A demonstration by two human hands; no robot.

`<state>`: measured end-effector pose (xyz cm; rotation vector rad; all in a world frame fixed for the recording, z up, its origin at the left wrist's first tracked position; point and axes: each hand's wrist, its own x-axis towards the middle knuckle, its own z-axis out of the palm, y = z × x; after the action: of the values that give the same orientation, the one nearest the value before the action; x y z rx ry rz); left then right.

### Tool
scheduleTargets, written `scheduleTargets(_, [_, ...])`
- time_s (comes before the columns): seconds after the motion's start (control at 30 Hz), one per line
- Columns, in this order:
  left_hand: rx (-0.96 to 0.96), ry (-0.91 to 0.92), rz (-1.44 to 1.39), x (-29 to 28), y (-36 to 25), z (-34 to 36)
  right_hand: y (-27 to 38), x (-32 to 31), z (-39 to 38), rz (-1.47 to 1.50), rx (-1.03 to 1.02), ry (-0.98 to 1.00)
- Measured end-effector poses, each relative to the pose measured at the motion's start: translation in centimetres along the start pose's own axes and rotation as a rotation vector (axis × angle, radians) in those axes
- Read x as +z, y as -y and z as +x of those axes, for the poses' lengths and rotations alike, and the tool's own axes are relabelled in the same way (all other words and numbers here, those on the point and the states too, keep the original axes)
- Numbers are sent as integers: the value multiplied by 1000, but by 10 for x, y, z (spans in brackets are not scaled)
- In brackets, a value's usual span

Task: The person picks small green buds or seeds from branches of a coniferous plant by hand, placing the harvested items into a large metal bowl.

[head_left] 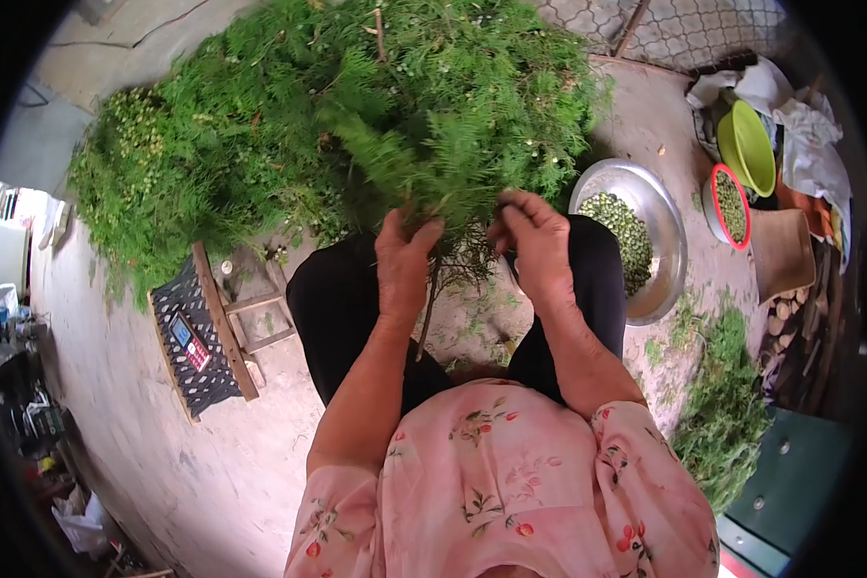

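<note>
My left hand [405, 255] grips a leafy evergreen branch [414, 144] above my knees, its bare dark stem hanging down between them. My right hand [539, 241] is closed among the twigs on the branch's right side; whatever its fingertips hold is hidden. The branch's upper foliage is blurred. Just beyond lies a large pile of green branches [212, 154]. Beside my right knee sits a wide metal basin [663, 241] with small green round pieces, probably cones or berries [617, 231], inside.
To the left stands a low wooden stool with dark webbing [169, 356], bearing a small electronic device [188, 342]. At right are a red-rimmed bowl [734, 241], green plastic basin [747, 144], sacks [814, 164], stacked firewood [790, 337] and loose greenery [713, 414]. Mesh fencing [674, 29] runs behind.
</note>
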<state>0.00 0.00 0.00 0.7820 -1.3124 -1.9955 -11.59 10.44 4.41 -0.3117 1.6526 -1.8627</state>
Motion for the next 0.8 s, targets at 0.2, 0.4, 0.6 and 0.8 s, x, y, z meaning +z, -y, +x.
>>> scheduleTargets(0.2, [-139, 4, -266, 2, -3, 3, -4, -49, 30, 268, 4, -244])
scheduleTargets(0.4, [-233, 14, -283, 0, 0, 2, -1, -52, 25, 160, 66, 49])
scheduleTargets(0.6, [-283, 46, -261, 11, -3, 0, -13, -44, 30, 219, -72, 6])
scheduleTargets(0.8, [-360, 48, -257, 18, -9, -5, -16, -47, 35, 203, -121, 51])
